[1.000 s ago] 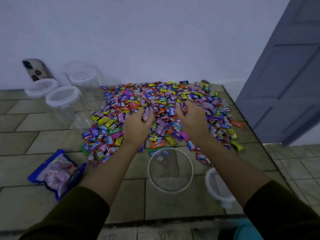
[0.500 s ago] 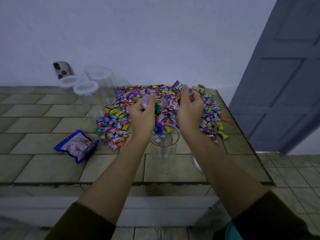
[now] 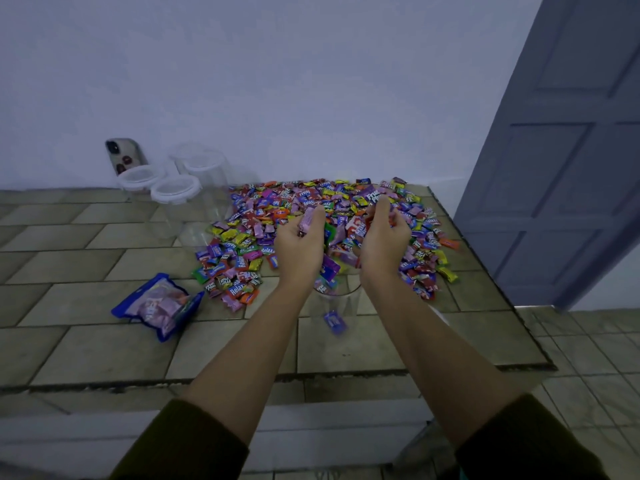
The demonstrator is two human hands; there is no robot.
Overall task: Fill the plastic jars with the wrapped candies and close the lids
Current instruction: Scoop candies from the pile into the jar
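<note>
because the wrapped candies are small, light and slick in their glossy film, they will probably slide over one another and spill from any loose grip, so a cupped scoop with the palms under the load suits them better than a pinch. the left hand and the right hand hang side by side above the near edge of the heap, each with its fingers curled up round a handful of candies, palms turned toward each other with a narrow gap between. directly below stands a clear plastic jar, upright and lidless, its mouth partly hidden by the wrists. one purple candy shows blurred inside it, and how much lies at the bottom i cannot tell. the jar looks thin-walled and light, so i judge that a bump from a wrist could tip it or skid it on the tiles, and that it is best held round its wall. the heap spreads over the tiled ledge from the jar back to the white wall. at the left rear, well apart from the hands, two white-lidded jars and a taller clear jar stand together, with a phone leaning on the wall behind them. a blue candy bag lies left of the heap, and a grey-blue door stands past the ledge's right edge. nothing blocks the jar's mouth, though loose candies crowd its far side.
</note>
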